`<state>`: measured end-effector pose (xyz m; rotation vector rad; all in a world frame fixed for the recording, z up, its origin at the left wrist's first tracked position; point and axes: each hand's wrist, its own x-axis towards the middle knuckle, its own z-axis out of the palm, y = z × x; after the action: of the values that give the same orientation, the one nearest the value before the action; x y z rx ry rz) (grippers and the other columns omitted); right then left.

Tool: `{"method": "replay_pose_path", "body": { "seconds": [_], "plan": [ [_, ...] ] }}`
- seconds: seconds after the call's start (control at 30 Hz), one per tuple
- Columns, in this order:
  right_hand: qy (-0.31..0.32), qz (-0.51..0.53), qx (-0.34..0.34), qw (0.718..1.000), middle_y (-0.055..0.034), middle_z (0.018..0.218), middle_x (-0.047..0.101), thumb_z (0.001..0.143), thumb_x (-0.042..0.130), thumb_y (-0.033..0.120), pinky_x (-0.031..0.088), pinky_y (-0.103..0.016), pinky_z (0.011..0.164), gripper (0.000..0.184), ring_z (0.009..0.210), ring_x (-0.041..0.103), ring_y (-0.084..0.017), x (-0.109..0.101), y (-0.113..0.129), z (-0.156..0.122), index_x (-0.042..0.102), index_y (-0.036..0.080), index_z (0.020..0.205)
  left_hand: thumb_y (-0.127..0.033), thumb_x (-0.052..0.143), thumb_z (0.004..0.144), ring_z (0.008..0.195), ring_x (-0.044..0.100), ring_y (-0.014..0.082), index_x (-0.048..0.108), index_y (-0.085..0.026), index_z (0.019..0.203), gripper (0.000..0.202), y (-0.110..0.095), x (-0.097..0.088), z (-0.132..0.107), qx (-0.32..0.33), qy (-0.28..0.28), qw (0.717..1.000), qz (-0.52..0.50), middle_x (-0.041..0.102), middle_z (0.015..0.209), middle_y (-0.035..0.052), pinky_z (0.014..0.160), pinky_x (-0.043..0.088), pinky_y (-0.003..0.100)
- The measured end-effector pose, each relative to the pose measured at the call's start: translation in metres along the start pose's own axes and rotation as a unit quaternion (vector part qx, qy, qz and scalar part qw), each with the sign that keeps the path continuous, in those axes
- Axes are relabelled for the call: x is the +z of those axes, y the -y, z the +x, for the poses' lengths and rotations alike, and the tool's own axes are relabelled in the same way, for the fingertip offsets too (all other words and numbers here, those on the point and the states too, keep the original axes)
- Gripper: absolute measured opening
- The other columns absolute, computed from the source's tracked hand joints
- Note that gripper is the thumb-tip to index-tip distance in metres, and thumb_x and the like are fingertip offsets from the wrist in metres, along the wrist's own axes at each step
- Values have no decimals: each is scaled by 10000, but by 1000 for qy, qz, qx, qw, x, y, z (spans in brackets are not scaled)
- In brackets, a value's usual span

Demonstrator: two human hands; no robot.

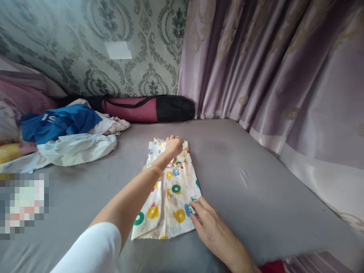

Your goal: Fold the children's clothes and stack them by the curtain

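A white shirt (170,197) printed with green, yellow, blue and red shapes lies folded into a long narrow panel on the grey sheet. Across it reaches my left arm, with a pale bangle (153,170) at the wrist. My left hand (174,146) is at the shirt's far end, its fingers curled down on the cloth near the right corner; the fingertips are partly hidden. At the lower right edge, my right hand (209,223) pinches the shirt's side between thumb and fingers. The left forearm covers part of the shirt's left side.
The grey sheet (227,159) spreads around the shirt. Crumpled clothes, including a blue garment (61,121) and a pale one (82,149), lie at left. A long maroon and black bag (131,108) rests against the wall. Purple curtains (256,68) hang along the right.
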<state>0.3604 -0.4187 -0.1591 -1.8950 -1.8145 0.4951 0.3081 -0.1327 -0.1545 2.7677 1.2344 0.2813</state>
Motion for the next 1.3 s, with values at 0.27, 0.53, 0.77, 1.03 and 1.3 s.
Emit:
{"method": "replay_pose_path", "body": {
  "seconds": [0.27,0.53,0.77,1.03,1.3],
  "plan": [
    [-48,45,37,997,-34,896,623,957,406,259,506,-215,692,250,781,642,-146,14,-11,-3,647,245,1023,-190,483,836,1150,413,327,713,-148,963,266,2,15,57,5,50,998,30,588,1143,170,902,342,440],
    [-51,42,55,996,-39,909,628,950,420,258,513,-225,691,235,792,647,-156,17,-11,-4,636,239,1039,-155,455,823,1146,424,343,688,-80,1005,305,2,26,64,-27,62,996,55,583,1157,204,889,343,424],
    [17,42,52,998,-24,862,620,974,378,241,506,-227,708,278,773,635,-139,4,-8,1,640,222,881,-148,468,828,1161,432,338,652,-111,1084,318,-2,22,58,-10,47,997,57,585,1155,195,923,340,441],
    [-14,-119,-65,991,-148,1526,321,971,377,351,281,-478,1146,548,1423,257,-265,12,-29,27,327,116,1463,-420,374,952,1422,215,305,424,-98,1365,526,-16,28,6,154,32,987,27,365,1486,185,1149,121,472],
    [55,-132,-114,983,-158,1563,198,977,357,377,203,-533,1168,606,1455,142,-269,15,-26,25,234,100,1502,-338,356,966,1349,383,268,427,-154,1355,436,17,-46,-69,97,-34,993,-62,421,1447,159,1099,317,449]
  ]
}}
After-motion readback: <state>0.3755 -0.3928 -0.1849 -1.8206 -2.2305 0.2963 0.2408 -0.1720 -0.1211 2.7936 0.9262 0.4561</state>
